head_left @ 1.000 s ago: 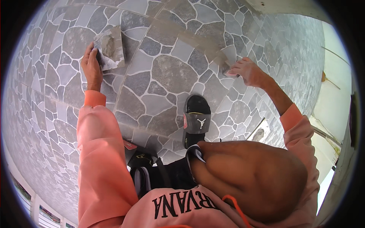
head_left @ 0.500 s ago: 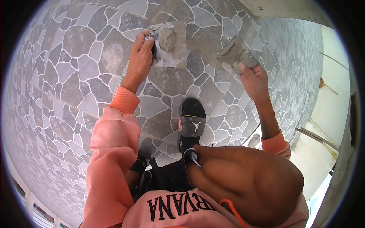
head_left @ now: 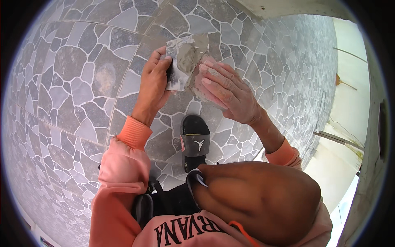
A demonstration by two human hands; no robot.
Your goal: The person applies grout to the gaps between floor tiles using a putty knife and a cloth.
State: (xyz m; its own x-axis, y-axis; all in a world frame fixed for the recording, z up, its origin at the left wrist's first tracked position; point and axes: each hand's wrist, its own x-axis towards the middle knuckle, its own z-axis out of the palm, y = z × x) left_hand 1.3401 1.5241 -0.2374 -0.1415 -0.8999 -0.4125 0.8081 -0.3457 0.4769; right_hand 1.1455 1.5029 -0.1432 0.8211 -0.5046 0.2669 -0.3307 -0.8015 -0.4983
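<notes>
My left hand is closed around the dark handle edge of a flat, square metal putty knife, its blade smeared white. A lump of wet grey mortar sits on that blade. My right hand presses its fingers along the back of a pinkish flat spreader. The spreader's far edge, caked with mortar, meets the right side of the putty knife. How my right thumb grips is hidden beneath the spreader.
Below lies a floor of grey irregular stones with pale joints. My foot in a black slide sandal stands just nearer than the tools. A pale wall and a concrete ledge border the right and far right.
My right hand has come left and turned over, bringing its spreader from apart to against the putty knife. My left hand still holds the putty knife, now slightly lower in view.
</notes>
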